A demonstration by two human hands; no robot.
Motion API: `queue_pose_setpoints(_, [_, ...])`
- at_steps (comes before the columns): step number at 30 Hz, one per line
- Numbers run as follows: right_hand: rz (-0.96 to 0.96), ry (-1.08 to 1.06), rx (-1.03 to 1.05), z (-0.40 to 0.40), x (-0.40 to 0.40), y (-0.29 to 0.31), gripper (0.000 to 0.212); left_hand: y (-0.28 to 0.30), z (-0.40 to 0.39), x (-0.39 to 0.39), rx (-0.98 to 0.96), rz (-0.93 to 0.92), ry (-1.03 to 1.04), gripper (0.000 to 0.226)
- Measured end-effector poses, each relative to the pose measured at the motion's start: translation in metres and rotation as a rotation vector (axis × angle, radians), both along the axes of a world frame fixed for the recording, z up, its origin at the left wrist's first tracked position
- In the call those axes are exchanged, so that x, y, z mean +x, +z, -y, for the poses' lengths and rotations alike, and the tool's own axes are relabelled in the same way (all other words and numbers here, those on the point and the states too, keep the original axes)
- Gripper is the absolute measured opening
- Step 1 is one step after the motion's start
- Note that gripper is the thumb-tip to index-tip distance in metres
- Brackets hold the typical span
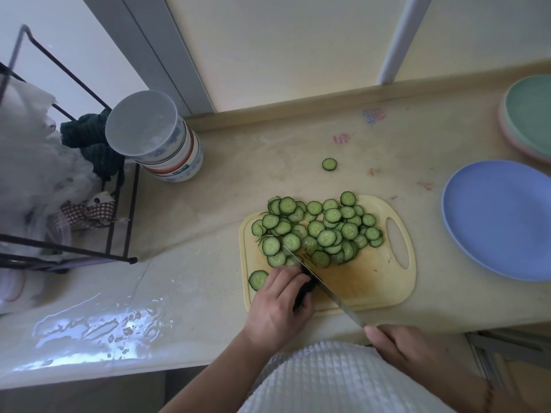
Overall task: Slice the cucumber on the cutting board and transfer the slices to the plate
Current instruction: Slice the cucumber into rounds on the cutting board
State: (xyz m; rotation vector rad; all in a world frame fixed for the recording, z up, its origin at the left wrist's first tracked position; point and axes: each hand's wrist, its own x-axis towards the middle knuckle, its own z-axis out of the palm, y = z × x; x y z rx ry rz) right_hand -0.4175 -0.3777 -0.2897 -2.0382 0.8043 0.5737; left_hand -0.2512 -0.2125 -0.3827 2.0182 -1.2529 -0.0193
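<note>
In the head view, a pale yellow cutting board [369,281] lies at the centre right of the frame on a cream counter [208,234]. A heap of cucumber slices [319,231] covers its upper half, one slice [258,280] sits alone at the board's left edge, and a stray slice [329,164] lies on the counter above the board. The left hand [280,308], fingers curled, holds the dark remaining cucumber end [305,289] down on the board. The right hand [408,350], at the lower right, grips the handle of a knife [325,287] whose blade runs diagonally up-left, tip among the slices. A blue plate [501,219] sits at the right edge, just beside the board. Stacked bowls [167,144] and a black wire rack [68,251] stand at the left.
</note>
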Motion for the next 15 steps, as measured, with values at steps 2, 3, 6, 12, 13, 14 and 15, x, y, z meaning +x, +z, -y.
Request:
queue_pose_setpoints(2, [0.024,-0.043,0.040,0.001,-0.001,0.005,0.050,0.000,0.000,0.000,-0.002,-0.005,0.002,0.023])
queue_pose_setpoints(3, [0.047,-0.072,0.050,0.001,-0.001,0.008,0.055,0.001,0.000,0.000,-0.004,-0.008,0.004,0.023])
queue_pose_setpoints(6, [0.066,-0.080,0.027,0.002,-0.006,0.013,0.097,0.002,0.000,0.000,-0.014,-0.009,0.006,0.025])
queue_pose_setpoints(12, [-0.018,-0.004,0.079,0.008,-0.014,0.008,0.086,0.002,0.000,0.000,-0.037,-0.012,0.014,0.024])
queue_pose_setpoints(13, [-0.017,-0.002,0.089,0.008,-0.015,0.008,0.088,0.002,0.000,-0.001,-0.036,-0.009,0.012,0.023])
queue_pose_setpoints(14, [-0.011,0.005,0.081,0.008,-0.016,0.007,0.088,0.002,0.000,-0.001,-0.034,-0.006,0.009,0.023])
queue_pose_setpoints(15, [-0.006,0.002,0.072,0.007,-0.016,0.008,0.089,0.002,0.000,-0.001,-0.029,-0.004,0.007,0.023])
